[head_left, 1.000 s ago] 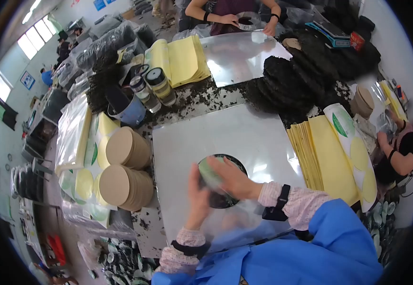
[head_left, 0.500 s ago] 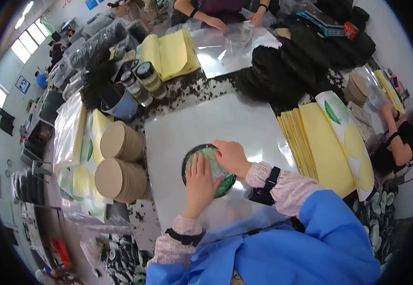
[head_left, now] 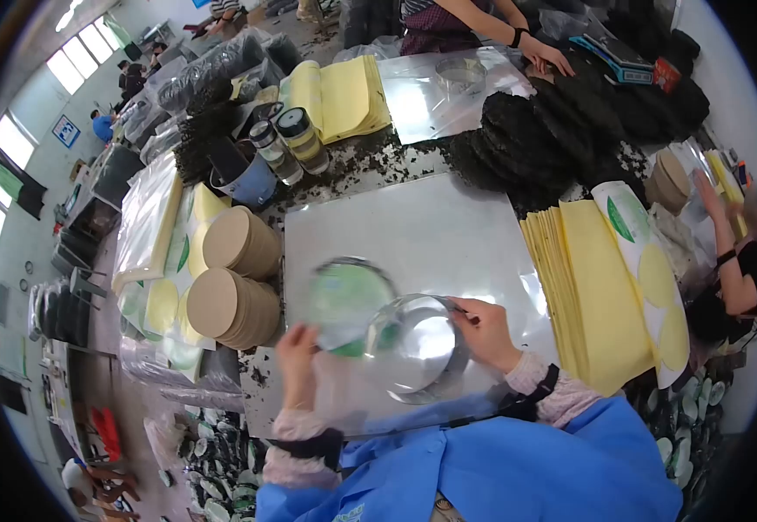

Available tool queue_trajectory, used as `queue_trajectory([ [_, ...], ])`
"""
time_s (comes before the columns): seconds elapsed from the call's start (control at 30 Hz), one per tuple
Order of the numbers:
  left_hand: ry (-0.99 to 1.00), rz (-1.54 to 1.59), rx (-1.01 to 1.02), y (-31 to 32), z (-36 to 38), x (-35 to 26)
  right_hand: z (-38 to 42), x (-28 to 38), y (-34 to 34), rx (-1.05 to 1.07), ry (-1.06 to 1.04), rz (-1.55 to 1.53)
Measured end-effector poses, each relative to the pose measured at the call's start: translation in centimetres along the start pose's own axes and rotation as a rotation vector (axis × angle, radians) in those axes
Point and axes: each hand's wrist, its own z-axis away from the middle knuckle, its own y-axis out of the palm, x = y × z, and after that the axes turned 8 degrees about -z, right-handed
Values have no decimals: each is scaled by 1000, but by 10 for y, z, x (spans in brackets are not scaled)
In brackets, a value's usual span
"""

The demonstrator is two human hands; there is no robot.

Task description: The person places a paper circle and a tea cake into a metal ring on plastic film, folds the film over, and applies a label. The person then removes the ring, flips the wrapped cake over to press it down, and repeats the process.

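Observation:
My right hand [head_left: 489,332] pinches the right rim of a shiny metal ring [head_left: 461,365], which stands tilted above a grey metal sheet [head_left: 326,230]. Left of the ring is a dark-edged round pack with a green and pale label [head_left: 344,291], smeared by motion and partly covered by the ring. My left hand [head_left: 298,357] is blurred at the lower left edge of this pack; its fingers look closed on the edge. Beside the sheet, on the left, stand two stacks of round tan cardboard discs [head_left: 213,303].
Yellow paper sheets [head_left: 600,296] lie at right beside a printed label roll [head_left: 626,230]. Dark round cakes [head_left: 518,139] pile up behind. Clear jars [head_left: 303,139] and a blue cup [head_left: 248,184] stand back left. A co-worker's hand [head_left: 544,54] rests on the pile across the table; another person's arm [head_left: 720,217] is right.
My hands were pressing on the round pack; now they are apart. The metal ring is off the pack in my right hand. The co-worker opposite has reached over to the dark pile.

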Motion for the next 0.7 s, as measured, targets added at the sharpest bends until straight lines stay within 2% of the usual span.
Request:
queue_trajectory([
  [0.03,73,208,-90,-40,8,-7,4,-7,-4,-20,-2,-1],
  [0.07,183,358,-231,-75,43,-44,8,-9,-10,-32,76,-17],
  [0.1,190,643,-290,-90,90,-95,12,-11,-16,-23,133,7],
  [0.13,186,620,-272,-103,99,-99,17,-13,-19,-25,152,-1],
  [0.23,471,85,46,-127,130,-84,35,-3,-30,12,204,-22],
  [0.27,513,-382,223,-102,114,-86,37,0,-29,20,232,-66],
  [0.3,640,-705,416,-96,102,-69,40,-2,-29,18,219,-67],
  [0.33,756,-1034,618,-93,86,-53,46,-7,-31,119,24,100],
  [0.37,764,-1031,628,-92,74,-39,53,-9,-34,220,-164,275],
  [0.4,652,-1053,674,-90,66,-22,58,-4,-37,341,-198,312],
  [0.43,540,-1078,716,-89,60,-9,64,-6,-38,337,-196,322],
  [0.5,569,-1017,719,-94,49,6,72,-11,-34,345,-193,314],
  [0.53,571,-954,712,-97,53,7,73,-10,-29,303,-140,166],
  [0.57,563,-952,698,-100,54,6,75,-5,-26,318,-146,164],
  [0.63,640,-962,722,-99,54,4,81,16,-29,402,-252,169],
  [0.67,628,-952,721,-98,54,5,81,26,-21,469,-391,136],
  [0.7,640,-918,670,-96,51,6,86,23,-2,565,-206,-11],
])
